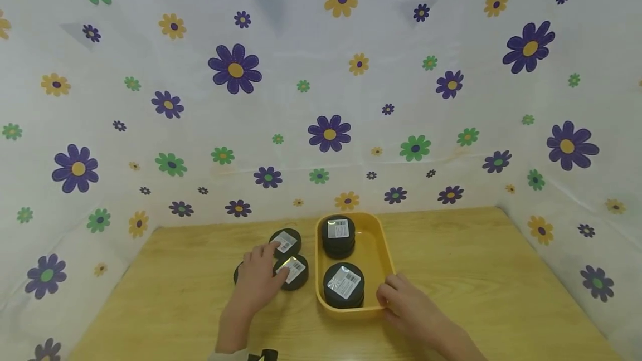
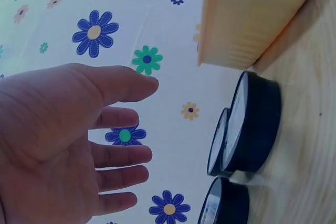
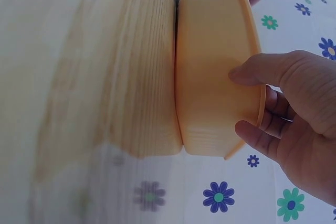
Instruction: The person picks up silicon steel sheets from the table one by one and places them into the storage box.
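My left hand (image 1: 258, 273) hovers over three black round discs with silvery labels, left of the yellow tray. Two of them, the far disc (image 1: 286, 243) and the near disc (image 1: 297, 273), show beside its fingers; the third disc (image 1: 236, 273) is mostly hidden behind the hand. In the left wrist view, the left hand (image 2: 79, 140) has its fingers extended and holds nothing, with the discs (image 2: 260, 124) apart from it. My right hand (image 1: 408, 305) grips the yellow tray (image 1: 377, 249) at its near right corner, thumb on the outer wall and fingers at the rim in the right wrist view.
Inside the tray stand two stacks of black discs: a far stack (image 1: 338, 237) and a near stack (image 1: 344, 286), both along the left side. Everything rests on a wooden table (image 1: 476, 261), with a flower-patterned cloth (image 1: 291, 99) behind and at both sides.
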{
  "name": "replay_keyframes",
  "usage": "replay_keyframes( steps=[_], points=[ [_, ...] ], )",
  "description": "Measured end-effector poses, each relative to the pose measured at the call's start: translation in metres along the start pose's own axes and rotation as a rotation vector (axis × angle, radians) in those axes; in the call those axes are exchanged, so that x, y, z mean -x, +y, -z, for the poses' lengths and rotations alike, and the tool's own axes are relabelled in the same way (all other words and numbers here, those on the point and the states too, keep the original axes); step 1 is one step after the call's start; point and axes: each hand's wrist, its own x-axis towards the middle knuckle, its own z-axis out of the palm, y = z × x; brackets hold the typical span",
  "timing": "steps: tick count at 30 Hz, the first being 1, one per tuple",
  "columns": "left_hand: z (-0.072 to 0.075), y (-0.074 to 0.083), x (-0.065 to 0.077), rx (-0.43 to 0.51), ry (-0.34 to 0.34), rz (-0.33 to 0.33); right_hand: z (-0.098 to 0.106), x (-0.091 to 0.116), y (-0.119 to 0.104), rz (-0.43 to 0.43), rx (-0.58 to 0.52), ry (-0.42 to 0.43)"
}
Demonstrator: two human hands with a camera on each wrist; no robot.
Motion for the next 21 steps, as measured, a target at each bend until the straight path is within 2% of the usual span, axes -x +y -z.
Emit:
replay_keyframes(
  steps=[9,15,21],
  points=[
    [0.016,-0.020,0.006,0.060,-0.013,0.103,0.005,-0.001,-0.004,-0.046,0.009,-0.047],
    [0.021,-0.030,0.006,0.075,-0.032,0.139,0.005,0.000,-0.003,-0.049,0.004,-0.044],
    [0.024,-0.034,0.010,0.077,-0.051,0.162,0.002,-0.002,-0.006,-0.062,-0.013,-0.060]
  ],
)
